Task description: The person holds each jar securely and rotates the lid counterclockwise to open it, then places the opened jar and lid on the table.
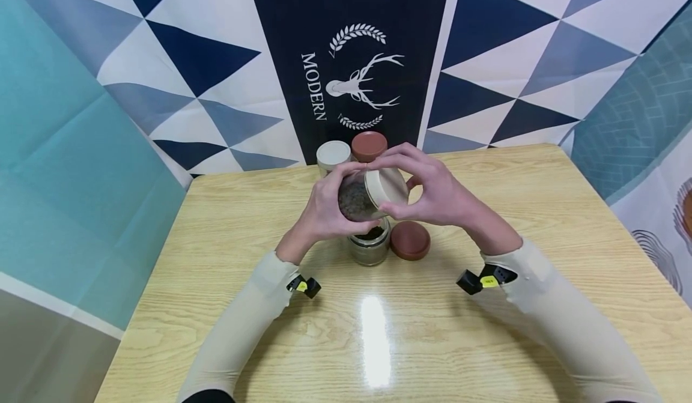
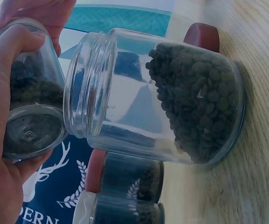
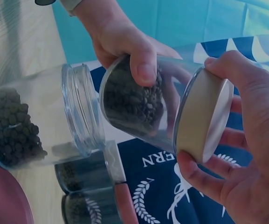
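Note:
Above the table, a glass jar (image 1: 354,201) of dark pellets is held tilted, its cream lid (image 3: 204,116) facing the right. My left hand (image 1: 327,208) grips the glass body near the base. The fingers and thumb of my right hand (image 1: 435,190) hold the rim of that lid, which sits on the jar. Directly below stands a lidless glass jar (image 2: 139,102), upright and partly filled with dark flat round pellets. A reddish-brown lid (image 1: 410,241) lies on the table just right of it.
Behind the hands, two closed jars stand side by side against the backdrop, one with a white lid (image 1: 333,154) and one with a reddish-brown lid (image 1: 369,145). Both hold dark contents. The wooden table (image 1: 243,229) ends at a patterned cloth wall (image 1: 216,60).

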### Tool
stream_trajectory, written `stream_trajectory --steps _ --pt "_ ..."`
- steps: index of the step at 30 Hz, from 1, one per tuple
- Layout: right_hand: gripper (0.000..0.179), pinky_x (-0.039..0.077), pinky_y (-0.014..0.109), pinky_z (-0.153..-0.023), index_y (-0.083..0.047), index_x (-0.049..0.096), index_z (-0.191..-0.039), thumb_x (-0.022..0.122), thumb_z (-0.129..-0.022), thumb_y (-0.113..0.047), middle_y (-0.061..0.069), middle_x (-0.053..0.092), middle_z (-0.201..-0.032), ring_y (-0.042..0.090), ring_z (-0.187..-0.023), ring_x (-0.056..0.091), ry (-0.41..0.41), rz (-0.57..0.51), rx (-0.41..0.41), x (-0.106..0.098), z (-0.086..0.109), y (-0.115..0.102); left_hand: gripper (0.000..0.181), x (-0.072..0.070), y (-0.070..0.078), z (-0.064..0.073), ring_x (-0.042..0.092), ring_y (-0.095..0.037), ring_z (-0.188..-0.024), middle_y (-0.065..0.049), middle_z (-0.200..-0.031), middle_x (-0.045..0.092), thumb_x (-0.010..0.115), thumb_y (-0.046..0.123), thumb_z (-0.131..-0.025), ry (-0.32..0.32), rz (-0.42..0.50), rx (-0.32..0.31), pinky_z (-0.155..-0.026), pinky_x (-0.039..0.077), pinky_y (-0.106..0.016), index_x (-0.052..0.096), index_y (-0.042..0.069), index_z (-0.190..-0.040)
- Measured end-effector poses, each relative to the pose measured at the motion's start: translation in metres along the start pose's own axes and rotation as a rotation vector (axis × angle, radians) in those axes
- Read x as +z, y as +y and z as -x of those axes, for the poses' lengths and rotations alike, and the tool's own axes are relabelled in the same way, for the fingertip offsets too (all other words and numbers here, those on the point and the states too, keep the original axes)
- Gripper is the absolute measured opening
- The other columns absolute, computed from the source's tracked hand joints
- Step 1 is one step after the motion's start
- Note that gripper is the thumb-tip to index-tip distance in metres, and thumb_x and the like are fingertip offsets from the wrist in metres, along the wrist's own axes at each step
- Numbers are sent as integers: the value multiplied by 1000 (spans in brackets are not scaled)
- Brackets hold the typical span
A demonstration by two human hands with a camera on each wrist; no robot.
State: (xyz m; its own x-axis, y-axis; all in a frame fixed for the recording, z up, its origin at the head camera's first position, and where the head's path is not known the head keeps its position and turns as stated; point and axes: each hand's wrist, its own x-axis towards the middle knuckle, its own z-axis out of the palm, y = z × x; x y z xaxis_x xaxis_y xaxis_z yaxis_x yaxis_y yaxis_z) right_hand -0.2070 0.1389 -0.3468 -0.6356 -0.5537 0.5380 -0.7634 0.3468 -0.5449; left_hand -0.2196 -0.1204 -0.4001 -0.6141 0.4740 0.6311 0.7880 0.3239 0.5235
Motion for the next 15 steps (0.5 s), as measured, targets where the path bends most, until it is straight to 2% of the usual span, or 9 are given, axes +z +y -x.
stream_trajectory --steps 5,9,12,15 --pt "66 64 32 -69 -14 74 -143 96 -81 -11 15 68 -147 25 -130 66 -10 7 -61 -1 0 2 102 0 -1 1 73 -35 -133 -22 -147 72 105 19 -69 3 -1 -1 -116 62 -47 52 -4 -152" --pt "68 65 32 -68 -13 73 -147 95 -82 -10 14 67 -148 24 -130 65 -20 -9 -56 -1 1 3 101 -1 -1 1 73 -36 -134 -23 -148 71 105 18 -69 -5 2 -14 -117 61 -47 52 -4 -152" --pt "71 67 33 -71 -15 69 -152 94 -85 -10 13 66 -149 22 -130 63 -37 -34 0 -1 1 1 101 -2 -1 2 72 -36 -134 -24 -147 71 105 18 -70 -11 4 -22 -117 61 -48 51 -4 -153" --pt "71 69 33 -74 -17 64 -158 90 -92 -14 11 64 -152 26 -129 64 -39 -47 131 -2 1 -4 101 -2 -1 2 72 -36 -135 -24 -148 71 104 18 -70 -18 13 -32 -117 61 -50 51 -4 -153"
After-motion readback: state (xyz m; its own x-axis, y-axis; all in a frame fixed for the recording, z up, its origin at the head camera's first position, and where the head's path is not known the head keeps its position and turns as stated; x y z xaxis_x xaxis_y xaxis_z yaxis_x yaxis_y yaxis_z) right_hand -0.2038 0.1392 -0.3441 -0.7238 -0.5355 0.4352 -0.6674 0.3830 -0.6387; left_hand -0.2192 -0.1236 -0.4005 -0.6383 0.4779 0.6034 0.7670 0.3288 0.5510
